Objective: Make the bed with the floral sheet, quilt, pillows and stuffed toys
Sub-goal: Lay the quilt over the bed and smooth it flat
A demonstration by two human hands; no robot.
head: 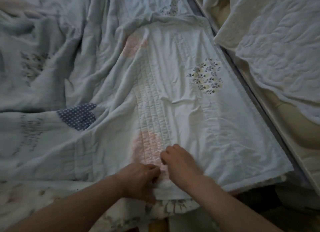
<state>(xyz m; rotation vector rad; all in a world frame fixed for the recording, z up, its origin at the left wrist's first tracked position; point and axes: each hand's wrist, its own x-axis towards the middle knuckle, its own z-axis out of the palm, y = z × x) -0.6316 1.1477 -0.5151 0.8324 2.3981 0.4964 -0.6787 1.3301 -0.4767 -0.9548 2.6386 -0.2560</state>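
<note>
Grip: left hand [141, 178] and right hand [181, 162], close together with fingers curled, both pinch the quilt [173, 93] near its near edge
Surface: quilt lies rumpled at left, flatter at right, over the floral sheet [26, 197], which shows below its near edge
Around: cream quilted padding [277, 49] lies beyond the quilt's right edge; dim light

Head view, close down onto quilt [181, 101]
</note>
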